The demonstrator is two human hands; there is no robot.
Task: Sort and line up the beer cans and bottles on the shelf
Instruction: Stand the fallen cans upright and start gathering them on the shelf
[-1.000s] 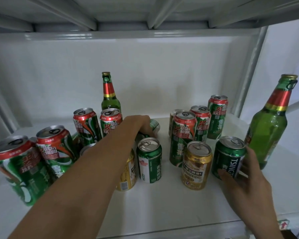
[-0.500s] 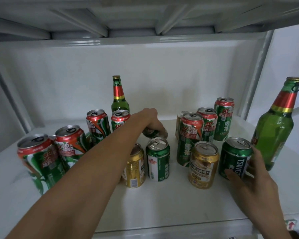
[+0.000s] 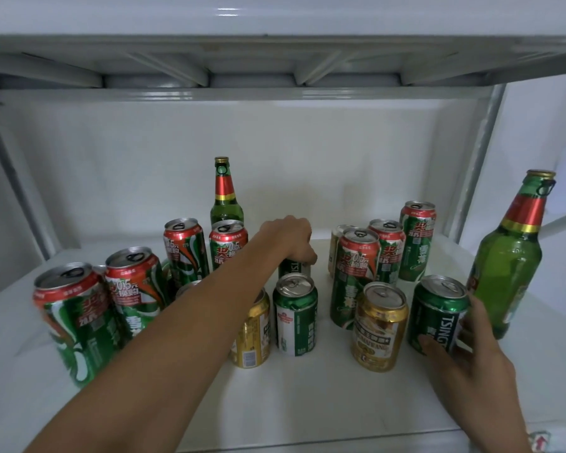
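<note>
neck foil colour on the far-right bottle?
Red with a gold band, on the far-right bottle; head view.

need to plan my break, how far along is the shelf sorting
Early. Done: little; red-and-green cans loosely grouped at left. In hand: left hand grips a green can from above, right hand holds the Tsingtao can. Left: gold cans, bottles remain scattered.

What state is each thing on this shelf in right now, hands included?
left hand: grips a green can from above
green can: upright, mostly hidden
right hand: holds the Tsingtao can
Tsingtao can: upright, on the shelf
gold can: upright, untouched
right bottle: upright, capped
back bottle: upright, capped
</note>
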